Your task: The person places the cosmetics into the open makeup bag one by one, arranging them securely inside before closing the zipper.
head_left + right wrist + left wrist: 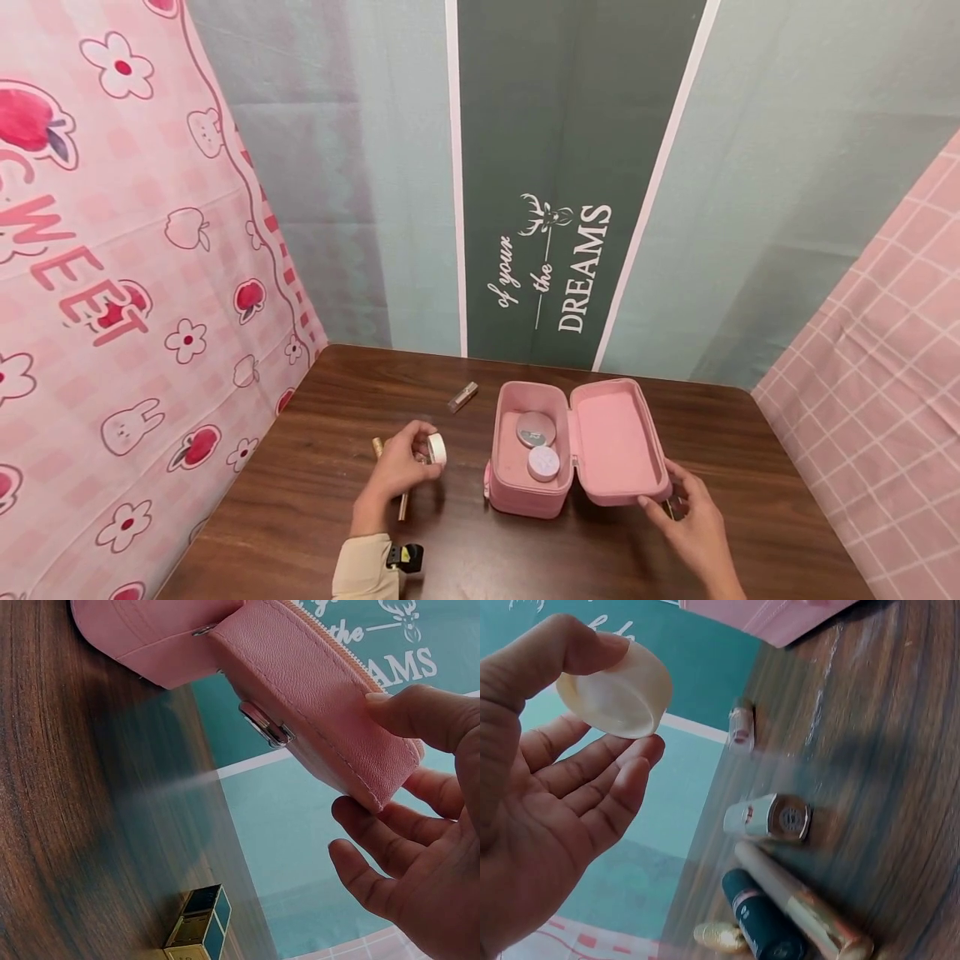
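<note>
My left hand [400, 464] pinches a small, round, cream-white case [646, 690] between thumb and fingers, raised above the table left of an open pink cosmetic case [531, 502]. Inside that case lie a round compact with a silvery oval on its top [535, 427] and a smaller pale lilac round pot [543, 463]. My right hand [693, 523] holds the outer corner of the case's lid [322, 705], thumb on the zipper edge and fingers under the corner. The lid hangs folded out to the right.
Beyond my left hand lies a small clear-ended tube [463, 397]. Near that hand are a silvery angular tube [769, 817], a dark green tube [761, 915], a long gold-ended tube [802, 900] and a gold piece [720, 937]. A gold-and-dark lipstick [201, 926] lies near my right hand.
</note>
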Motion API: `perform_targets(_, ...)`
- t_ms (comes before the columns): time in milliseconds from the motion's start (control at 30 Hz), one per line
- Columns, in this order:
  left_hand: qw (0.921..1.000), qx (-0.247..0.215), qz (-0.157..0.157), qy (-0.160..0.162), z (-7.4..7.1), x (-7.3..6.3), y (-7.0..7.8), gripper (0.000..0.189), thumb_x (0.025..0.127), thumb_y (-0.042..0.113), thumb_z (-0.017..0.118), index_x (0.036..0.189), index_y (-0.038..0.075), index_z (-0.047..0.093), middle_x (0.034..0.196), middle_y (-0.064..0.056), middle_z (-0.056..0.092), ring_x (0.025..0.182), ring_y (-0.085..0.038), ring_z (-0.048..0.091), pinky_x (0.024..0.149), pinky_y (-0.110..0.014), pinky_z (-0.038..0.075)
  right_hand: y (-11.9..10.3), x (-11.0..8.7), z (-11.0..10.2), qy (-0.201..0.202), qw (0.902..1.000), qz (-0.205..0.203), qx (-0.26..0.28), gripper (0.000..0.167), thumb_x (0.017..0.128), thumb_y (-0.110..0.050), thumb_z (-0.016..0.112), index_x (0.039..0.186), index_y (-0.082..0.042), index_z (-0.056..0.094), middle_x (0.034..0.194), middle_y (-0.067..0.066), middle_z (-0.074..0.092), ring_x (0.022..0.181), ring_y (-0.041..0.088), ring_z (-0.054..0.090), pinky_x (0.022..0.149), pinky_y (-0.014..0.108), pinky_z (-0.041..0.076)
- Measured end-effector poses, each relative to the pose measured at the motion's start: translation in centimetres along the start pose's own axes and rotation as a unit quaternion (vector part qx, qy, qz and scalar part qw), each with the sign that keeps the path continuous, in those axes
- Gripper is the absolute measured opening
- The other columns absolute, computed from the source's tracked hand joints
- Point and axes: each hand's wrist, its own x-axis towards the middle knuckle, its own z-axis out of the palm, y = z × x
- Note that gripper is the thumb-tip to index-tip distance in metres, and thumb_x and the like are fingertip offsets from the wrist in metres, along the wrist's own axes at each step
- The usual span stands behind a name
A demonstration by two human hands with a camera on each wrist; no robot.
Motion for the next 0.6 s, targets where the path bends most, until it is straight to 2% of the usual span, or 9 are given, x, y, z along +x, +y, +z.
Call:
perform_targets(233,0.9999,0.007,0.01,-0.011,0.6,0.5,0.5,0.049,0.063,0.005,0.079,0.108,0.001,0.059,0.08,-0.002,0.059,0.072,-0.02,0.058,0.064,-0.028,0.048,-0.1,0.1,0.0,-0.001,1.0,0.002,-0.004,0.061,0.07,-0.01,0.081,0.122,0.004,0.052,0.108,0.019,0.055,0.085,-0.004,0.048,0.065,0.023,0.048)
perform_targets(367,0.9996,-0.019,0.011,-0.019,1.0,0.9,0.8,0.048,0.063,0.001,0.078,0.107,0.0,0.058,0.085,-0.004,0.061,0.076,-0.018,0.06,0.067,-0.028,0.05,-0.1,0.0,-0.1,0.0,1.0,0.002,-0.004,0.061,0.07,-0.01,0.081,0.122,0.004,0.052,0.108,0.019,0.056,0.085,-0.005,0.048,0.065,0.024,0.048)
perform_targets(467,0.9989,-0.038,0.019,-0.023,1.4,1.3,0.7,0.048,0.062,-0.002,0.078,0.106,0.0,0.057,0.088,-0.007,0.061,0.079,-0.019,0.061,0.068,-0.027,0.051,-0.1,0.0,-0.1,-0.001,1.0,0.0,-0.004,0.061,0.07,-0.01,0.081,0.122,0.004,0.052,0.108,0.019,0.055,0.085,-0.001,0.05,0.065,0.026,0.049)
perform_targets(600,0.9987,-0.035,0.029,-0.021,1.9,1.6,0.9,0.048,0.061,-0.002,0.079,0.104,0.001,0.058,0.088,-0.007,0.061,0.08,-0.019,0.061,0.069,-0.03,0.051,-0.1,0.1,-0.1,-0.003,1.0,-0.001,-0.006,0.061,0.07,-0.01,0.081,0.122,0.004,0.052,0.109,0.02,0.055,0.085,0.004,0.052,0.065,0.029,0.05)
